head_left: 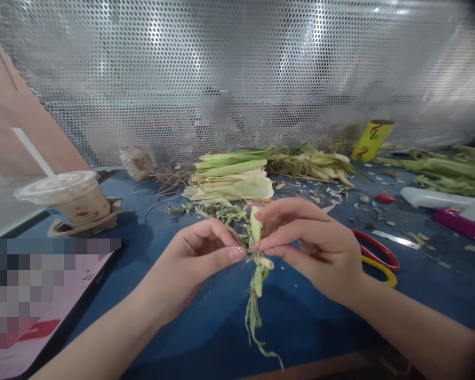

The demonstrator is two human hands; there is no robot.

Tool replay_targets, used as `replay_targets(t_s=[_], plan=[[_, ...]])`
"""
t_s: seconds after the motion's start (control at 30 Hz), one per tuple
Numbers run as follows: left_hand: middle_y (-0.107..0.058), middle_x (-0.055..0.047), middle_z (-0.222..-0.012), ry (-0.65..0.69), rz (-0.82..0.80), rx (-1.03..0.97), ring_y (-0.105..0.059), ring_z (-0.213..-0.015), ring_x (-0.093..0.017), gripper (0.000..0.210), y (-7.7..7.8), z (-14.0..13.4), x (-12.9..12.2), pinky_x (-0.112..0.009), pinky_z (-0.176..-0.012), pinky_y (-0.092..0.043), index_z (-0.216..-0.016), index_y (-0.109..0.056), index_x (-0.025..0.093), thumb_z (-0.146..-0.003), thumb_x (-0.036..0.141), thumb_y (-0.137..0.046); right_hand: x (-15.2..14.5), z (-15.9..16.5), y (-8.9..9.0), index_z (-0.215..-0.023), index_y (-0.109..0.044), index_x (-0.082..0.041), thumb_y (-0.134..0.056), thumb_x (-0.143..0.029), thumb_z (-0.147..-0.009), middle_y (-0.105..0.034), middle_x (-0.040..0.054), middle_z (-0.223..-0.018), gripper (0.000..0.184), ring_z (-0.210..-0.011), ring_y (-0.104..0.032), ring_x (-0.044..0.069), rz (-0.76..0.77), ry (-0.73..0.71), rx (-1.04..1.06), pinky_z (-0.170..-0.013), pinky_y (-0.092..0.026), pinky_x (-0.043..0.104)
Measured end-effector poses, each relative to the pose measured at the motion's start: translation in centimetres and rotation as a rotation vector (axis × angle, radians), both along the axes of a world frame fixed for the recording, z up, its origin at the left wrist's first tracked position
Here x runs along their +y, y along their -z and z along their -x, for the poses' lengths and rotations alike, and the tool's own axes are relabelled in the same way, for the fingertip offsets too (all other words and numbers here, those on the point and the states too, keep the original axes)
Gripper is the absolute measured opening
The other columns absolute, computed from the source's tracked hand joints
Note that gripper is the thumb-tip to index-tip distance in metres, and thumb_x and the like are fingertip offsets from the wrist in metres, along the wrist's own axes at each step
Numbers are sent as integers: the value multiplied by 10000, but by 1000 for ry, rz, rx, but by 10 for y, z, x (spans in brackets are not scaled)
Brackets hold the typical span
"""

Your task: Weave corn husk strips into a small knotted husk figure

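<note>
A small bundle of pale green corn husk (257, 279) hangs upright before me, above the blue tabletop. Thin twisted strips trail from its lower end, and a short pale stub juts from its right side. My left hand (193, 258) pinches at the bundle's middle from the left, thumb against fingertips. From the right, my right hand (320, 245) has its thumb and fingers closed on the same spot, with the index finger beside the upper part. Any fine strand between the fingertips is too small to make out. Behind the hands lie shredded green husk strips (221, 212).
Stacked flat husks (231, 179) and brown twine (170, 177) lie at the back. Red-and-yellow-handled scissors (391, 258) and a metal blade (396, 239) are right. A drink cup (77, 203) with a straw stands left, near a tablet-like device (63, 322). Perforated metal (237, 63) rises behind.
</note>
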State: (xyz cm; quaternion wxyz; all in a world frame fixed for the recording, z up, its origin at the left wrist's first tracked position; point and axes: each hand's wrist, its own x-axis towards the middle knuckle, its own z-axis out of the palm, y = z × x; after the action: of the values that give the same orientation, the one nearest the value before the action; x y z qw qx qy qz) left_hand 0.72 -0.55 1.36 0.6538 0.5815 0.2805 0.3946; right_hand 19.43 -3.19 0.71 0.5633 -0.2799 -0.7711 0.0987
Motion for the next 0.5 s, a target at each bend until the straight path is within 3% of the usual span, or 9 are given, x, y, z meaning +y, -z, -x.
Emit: replay_targets(t_s=[0.1, 0.33, 0.5], plan=[[-627, 30, -686, -55, -50, 31, -546, -636, -61, 86, -1, 1, 1, -142, -594, -436, -642, -617, 184, -694, 145, -674, -1, -5, -2, -804, -624, -233, -548, -115, -791, -598, 38, -951, 141, -813, -592, 156, -58, 70, -32, -690, -522, 306], [-656, 32, -719, -169, -287, 160, -588, -669, -62, 76, -8, -1, -1, -120, -616, -463, -713, -615, 196, -722, 125, -641, 0, -11, -6, -810, -560, -201, -505, -76, -809, -574, 25, -849, 136, -799, -567, 126, -37, -19, -97, -725, -499, 287], [-684, 29, -735, -209, -311, 189, -617, -673, -63, 85, -9, 0, -4, -117, -611, -479, -703, -584, 186, -730, 118, -627, 4, -8, -2, -776, -554, -198, -513, -86, -811, -564, 21, -824, 125, -776, -573, 127, 94, -59, -18, -698, -506, 292]])
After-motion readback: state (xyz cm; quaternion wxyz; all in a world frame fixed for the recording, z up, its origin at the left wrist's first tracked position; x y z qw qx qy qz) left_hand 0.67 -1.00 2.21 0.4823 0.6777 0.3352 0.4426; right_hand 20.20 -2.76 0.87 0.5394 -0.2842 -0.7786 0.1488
